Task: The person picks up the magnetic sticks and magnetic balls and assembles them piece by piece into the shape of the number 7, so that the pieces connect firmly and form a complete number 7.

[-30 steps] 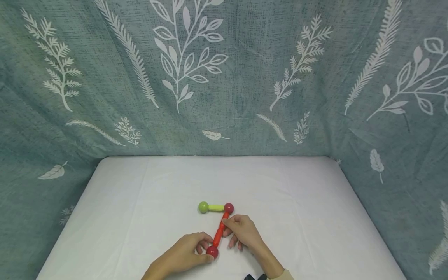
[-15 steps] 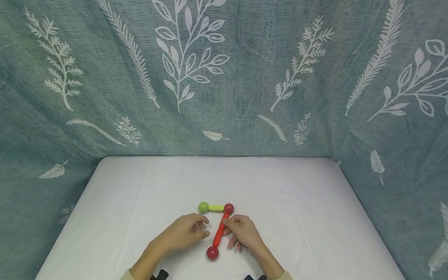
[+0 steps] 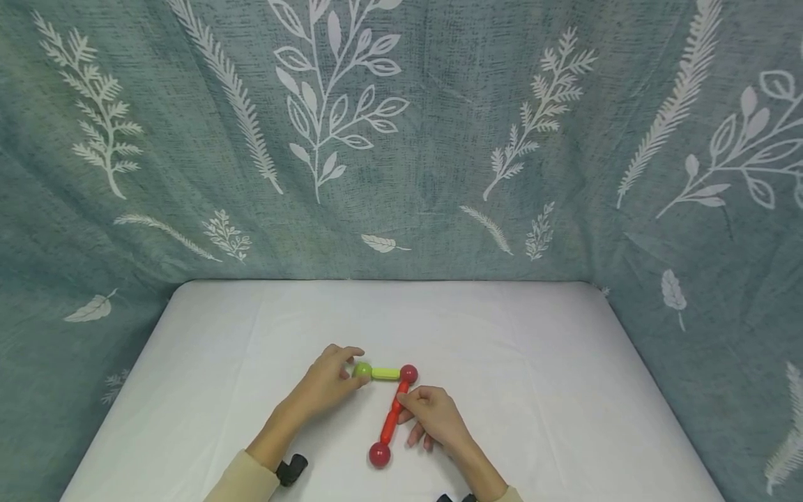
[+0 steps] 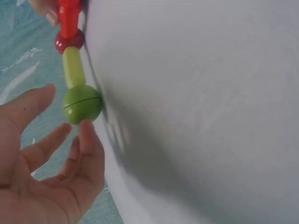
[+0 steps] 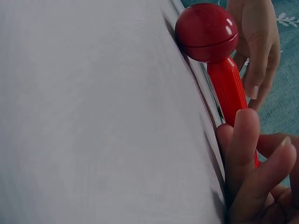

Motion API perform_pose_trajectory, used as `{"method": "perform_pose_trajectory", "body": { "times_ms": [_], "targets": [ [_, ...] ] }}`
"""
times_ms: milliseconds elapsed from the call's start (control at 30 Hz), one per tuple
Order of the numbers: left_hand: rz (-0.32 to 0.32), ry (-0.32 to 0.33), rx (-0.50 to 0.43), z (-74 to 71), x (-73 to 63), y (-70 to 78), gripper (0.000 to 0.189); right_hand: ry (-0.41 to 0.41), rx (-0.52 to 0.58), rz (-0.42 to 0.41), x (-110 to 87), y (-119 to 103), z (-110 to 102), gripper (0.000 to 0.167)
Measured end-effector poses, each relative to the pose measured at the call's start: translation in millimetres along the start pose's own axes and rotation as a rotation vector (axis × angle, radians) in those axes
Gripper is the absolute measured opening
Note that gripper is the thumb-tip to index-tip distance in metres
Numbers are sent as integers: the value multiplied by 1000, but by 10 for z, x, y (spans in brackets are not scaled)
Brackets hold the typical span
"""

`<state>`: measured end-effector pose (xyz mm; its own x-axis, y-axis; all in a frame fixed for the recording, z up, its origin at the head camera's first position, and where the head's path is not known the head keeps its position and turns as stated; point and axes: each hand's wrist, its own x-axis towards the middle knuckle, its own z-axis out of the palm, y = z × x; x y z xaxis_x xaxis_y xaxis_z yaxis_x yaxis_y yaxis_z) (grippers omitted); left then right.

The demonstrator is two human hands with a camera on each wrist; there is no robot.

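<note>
In the head view my right hand [image 3: 436, 416] pinches a red toy rod [image 3: 389, 427] between thumb and fingers. The rod joins a near red ball [image 3: 379, 455] to a far red ball [image 3: 409, 374]. From the far ball a yellow-green rod [image 3: 385, 374] runs left to a green ball [image 3: 362, 369]. My left hand [image 3: 323, 382] is at the green ball, thumb and fingers spread about it. The left wrist view has one fingertip at the green ball [image 4: 82, 105] and the thumb apart from it. In the right wrist view, fingers partly hide the red rod [image 5: 228, 86].
A white cloth-covered table [image 3: 502, 335] lies under the pieces. Behind and beside it hangs a green leaf-patterned curtain [image 3: 433, 139]. A black strap-like item [image 3: 291, 470] is at the left wrist.
My left hand has left the near red ball and moved away from me to the green ball. My right hand keeps its pinch on the red rod, and the pieces stay in place.
</note>
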<state>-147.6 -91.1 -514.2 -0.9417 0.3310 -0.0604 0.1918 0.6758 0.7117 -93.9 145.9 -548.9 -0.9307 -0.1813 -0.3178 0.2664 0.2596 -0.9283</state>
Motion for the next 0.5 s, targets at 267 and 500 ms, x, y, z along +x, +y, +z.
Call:
{"method": "perform_pose_trajectory", "body": {
  "times_ms": [267, 500],
  "targets": [
    [23, -48, 10, 76, 31, -110, 37, -4, 6, -20, -11, 1, 7, 33],
    [25, -42, 19, 89, 37, -120, 36, -4, 11, -14, -5, -5, 9, 33]
  ]
}}
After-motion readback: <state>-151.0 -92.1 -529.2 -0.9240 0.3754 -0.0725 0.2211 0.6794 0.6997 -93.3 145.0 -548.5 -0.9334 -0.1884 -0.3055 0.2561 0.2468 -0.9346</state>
